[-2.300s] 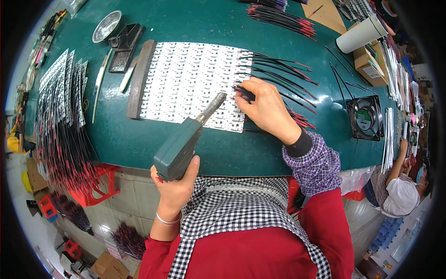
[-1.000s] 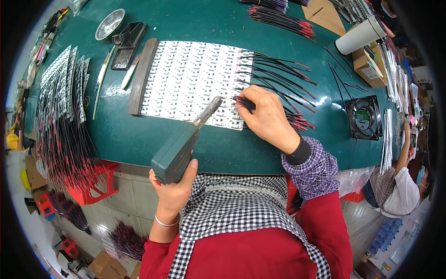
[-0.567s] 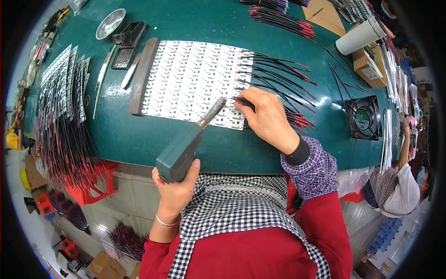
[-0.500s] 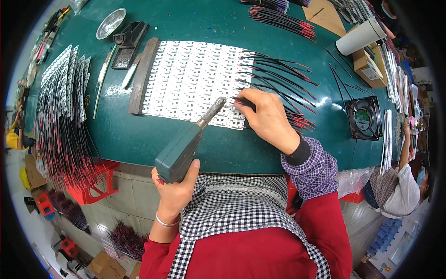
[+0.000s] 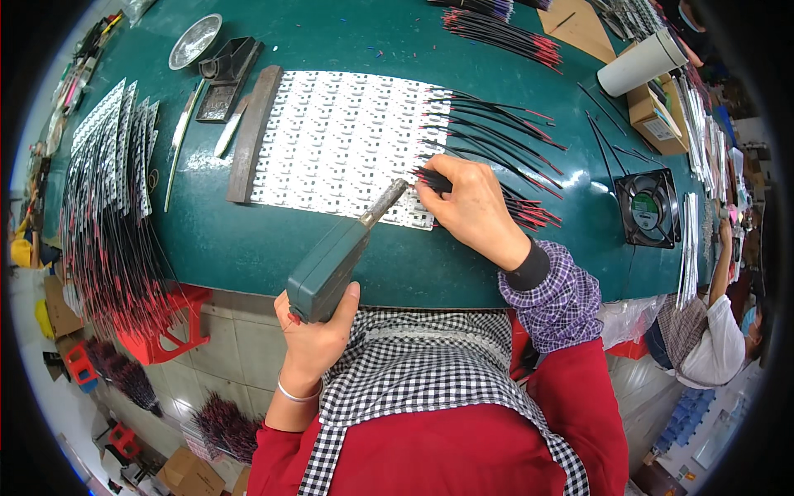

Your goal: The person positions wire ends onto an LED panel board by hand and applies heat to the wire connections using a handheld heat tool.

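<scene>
My left hand [image 5: 324, 332] is wrapped round the handle of a dark green soldering gun [image 5: 327, 269], whose metal barrel points up and to the right. Its tip reaches the right edge of a white circuit board panel [image 5: 339, 140], close to my right fingertips. My right hand [image 5: 473, 205] pinches a bundle of black wires [image 5: 433, 179] at that edge; the exact contact with the panel is hidden. Above my right hand, several black wires with red ends [image 5: 504, 136] fan out from the panel. More loose wires [image 5: 533, 213] lie under and beside my right hand.
A dark bar [image 5: 255, 136] lies along the panel's left edge. Beyond it are a black stand [image 5: 225, 83], a metal dish [image 5: 195, 41] and wired strips [image 5: 124, 207] hanging off the table. To the right stand a fan [image 5: 648, 208], a white cylinder [image 5: 642, 64] and a cardboard box [image 5: 659, 124].
The soldering gun in my left hand has shifted slightly right, bringing its tip nearer my right fingers. My right hand has moved very slightly left and keeps its pinch on the wires.
</scene>
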Available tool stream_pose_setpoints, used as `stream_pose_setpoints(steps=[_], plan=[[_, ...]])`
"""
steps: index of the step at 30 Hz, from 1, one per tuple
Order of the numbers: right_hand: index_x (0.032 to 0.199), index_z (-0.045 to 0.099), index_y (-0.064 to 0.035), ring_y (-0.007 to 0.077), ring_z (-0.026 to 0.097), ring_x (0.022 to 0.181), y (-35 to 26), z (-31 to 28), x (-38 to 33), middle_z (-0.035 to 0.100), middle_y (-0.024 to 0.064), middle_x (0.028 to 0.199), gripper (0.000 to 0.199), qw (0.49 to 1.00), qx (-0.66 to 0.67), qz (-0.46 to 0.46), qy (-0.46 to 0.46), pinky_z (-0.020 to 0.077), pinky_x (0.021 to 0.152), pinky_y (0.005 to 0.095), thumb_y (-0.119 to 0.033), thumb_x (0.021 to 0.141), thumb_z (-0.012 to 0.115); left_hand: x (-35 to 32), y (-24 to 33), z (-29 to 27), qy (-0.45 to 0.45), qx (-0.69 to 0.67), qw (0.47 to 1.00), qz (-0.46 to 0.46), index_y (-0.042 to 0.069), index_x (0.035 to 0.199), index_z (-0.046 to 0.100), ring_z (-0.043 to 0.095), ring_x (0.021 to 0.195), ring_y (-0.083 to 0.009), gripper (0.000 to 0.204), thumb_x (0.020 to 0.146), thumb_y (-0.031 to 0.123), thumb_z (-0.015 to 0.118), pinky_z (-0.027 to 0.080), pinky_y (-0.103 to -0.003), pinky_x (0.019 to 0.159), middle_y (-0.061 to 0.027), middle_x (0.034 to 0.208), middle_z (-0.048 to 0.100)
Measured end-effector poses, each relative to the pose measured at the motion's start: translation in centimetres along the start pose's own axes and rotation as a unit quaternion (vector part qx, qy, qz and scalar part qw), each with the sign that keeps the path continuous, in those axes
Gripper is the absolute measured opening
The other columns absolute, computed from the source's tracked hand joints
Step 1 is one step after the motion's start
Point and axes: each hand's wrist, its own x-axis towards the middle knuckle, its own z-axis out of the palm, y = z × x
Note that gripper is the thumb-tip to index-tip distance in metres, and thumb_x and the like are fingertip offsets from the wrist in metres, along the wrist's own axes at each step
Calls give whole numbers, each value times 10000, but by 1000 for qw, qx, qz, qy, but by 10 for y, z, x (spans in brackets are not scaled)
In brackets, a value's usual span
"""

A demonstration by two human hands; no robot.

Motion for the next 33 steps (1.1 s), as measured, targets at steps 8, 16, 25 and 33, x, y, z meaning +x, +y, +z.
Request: stream_pose_setpoints(steps=[8,16,25,33], plan=[[780,593,22,365,622,649,1,1,1,636,183,723,131,1000,-6,-7,0,467,584,448,-97,771,647,5,16,-2,35,-7,999,8,-6,907,636,622,682,-98,206,758,11,777,482,-244,612,-54,846,683],[814,625,37,375,624,644,4,-2,4,628,202,691,157,1000,16,5,-12,473,601,442,-117,788,649,3,18,-3,17,-48,999,-12,-21,1039,668,657,798,-128,256,791,-27,728,530,-261,725,-77,938,704],[849,655,42,359,624,631,5,-5,7,631,200,685,189,999,41,12,-35,476,607,413,-139,797,669,-3,-1,1,16,3,1000,5,27,1083,448,620,767,-107,446,787,26,782,479,-248,664,-61,953,641],[896,650,37,366,631,699,3,-8,5,649,214,762,175,998,17,-4,-57,481,652,434,-124,826,647,-4,15,-10,55,-36,997,-38,-36,995,664,647,793,-128,236,768,-55,727,508,-254,667,-85,935,698]])
